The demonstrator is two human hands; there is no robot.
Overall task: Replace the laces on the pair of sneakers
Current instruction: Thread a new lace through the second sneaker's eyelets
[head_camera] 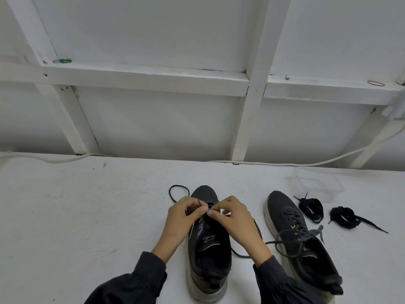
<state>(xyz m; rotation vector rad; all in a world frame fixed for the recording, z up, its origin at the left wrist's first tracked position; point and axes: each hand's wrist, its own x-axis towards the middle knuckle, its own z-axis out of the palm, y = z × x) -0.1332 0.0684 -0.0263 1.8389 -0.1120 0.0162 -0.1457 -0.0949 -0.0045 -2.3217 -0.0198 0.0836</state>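
Two dark sneakers with pale soles stand on the white table, toes pointing away. Over the left sneaker (208, 249) both hands meet near the front eyelets. My left hand (186, 216) pinches its dark lace, whose tip sticks up by the fingers. My right hand (232, 216) pinches the lace at the same spot. That lace (178, 191) loops out to the left of the toe, and another stretch trails off to the right of the shoe. The right sneaker (302, 244) keeps its grey lace threaded, with loose ends. Two coiled black laces (311, 209) (346, 217) lie right of it.
A clear plastic box (315, 183) sits behind the coiled laces. A white cable (285, 164) runs along the table's back edge below a white framed wall. Rubber bands lie on the wall's ledge, green ones (62, 61) at the left and a red one (375, 83) at the right.
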